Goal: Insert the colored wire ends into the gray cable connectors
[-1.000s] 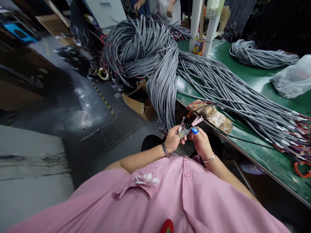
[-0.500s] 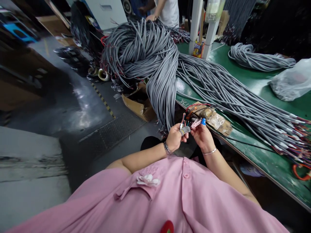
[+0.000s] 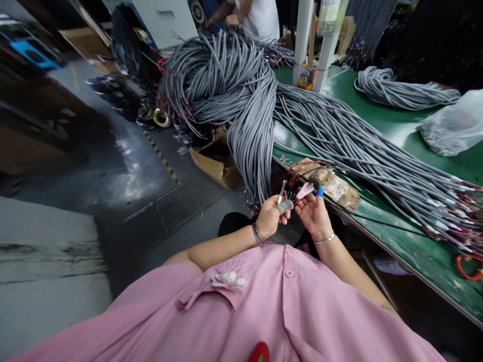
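Note:
My left hand (image 3: 268, 217) is closed around the end of a cable, with a grey cover (image 3: 285, 206) over its thumb. Thin coloured wires (image 3: 286, 191), red, teal and white among them, fan up out of that grip. Close on the right, my right hand (image 3: 314, 217) has its palm turned up and the thumb apart from the fingers. A blue cover (image 3: 320, 192) sits on this thumb, and a pale pink cover (image 3: 305, 190) seems to be on a finger. The right fingertips meet the wire ends; whether they pinch one, I cannot tell.
Grey cables (image 3: 339, 125) lie along the green table (image 3: 400, 216), some hanging over its edge. Just beyond my hands is a taped wooden block (image 3: 341, 192). A cardboard box (image 3: 217, 163) stands on the floor. At the back, a person in white (image 3: 260, 20) works.
My right thumb has moved away from the pink-covered finger, and the right hand has opened somewhat. My left hand keeps its hold, shifted very slightly left.

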Available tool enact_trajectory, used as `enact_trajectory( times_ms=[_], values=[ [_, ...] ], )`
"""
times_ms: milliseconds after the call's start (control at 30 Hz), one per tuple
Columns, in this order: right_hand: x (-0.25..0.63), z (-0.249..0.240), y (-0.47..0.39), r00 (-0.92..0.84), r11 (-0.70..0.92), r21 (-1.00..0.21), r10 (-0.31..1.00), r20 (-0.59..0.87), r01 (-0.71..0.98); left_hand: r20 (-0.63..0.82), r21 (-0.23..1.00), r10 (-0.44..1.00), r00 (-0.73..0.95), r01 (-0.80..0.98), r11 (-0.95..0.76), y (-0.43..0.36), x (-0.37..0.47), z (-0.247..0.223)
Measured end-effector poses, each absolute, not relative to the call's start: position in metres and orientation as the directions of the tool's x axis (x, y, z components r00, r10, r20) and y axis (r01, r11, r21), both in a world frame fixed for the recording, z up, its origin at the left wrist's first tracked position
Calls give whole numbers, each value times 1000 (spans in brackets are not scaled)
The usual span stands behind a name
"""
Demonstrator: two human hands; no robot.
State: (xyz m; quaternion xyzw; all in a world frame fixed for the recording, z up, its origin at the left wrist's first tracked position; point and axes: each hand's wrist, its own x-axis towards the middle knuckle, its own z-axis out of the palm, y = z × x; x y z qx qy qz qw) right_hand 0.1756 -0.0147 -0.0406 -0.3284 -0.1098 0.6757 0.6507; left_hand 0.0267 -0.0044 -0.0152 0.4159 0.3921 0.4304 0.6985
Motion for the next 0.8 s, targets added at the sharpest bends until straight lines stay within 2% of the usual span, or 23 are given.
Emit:
enact_trajectory(
  times_ms=[167, 300, 400, 500, 633, 800],
  values=[
    [182, -56, -23, 66, -151, -554, 934, -352, -819, -208, 921, 925, 318, -254, 295, -5, 16, -23],
    [183, -61, -30, 65, -174, -553, 921, -385, -815, -196, 909, 886, 420, -260, 324, -6, 12, -30],
    [184, -60, -36, 106, -162, -582, 911, -399, -797, -179, 889, 855, 487, -292, 352, -4, 11, -36],
    [184, -56, -41, 163, -130, -650, 915, -370, -749, -149, 895, 875, 460, -312, 317, -2, 9, -42],
    [178, -52, -50, 233, -86, -795, 932, -276, -600, -169, 927, 879, 446, -232, 296, -3, 3, -41],
    [163, -42, -66, 212, -58, -963, 970, -116, -262, -176, 983, 808, 562, 59, 173, -21, -5, -32]
  ],
)
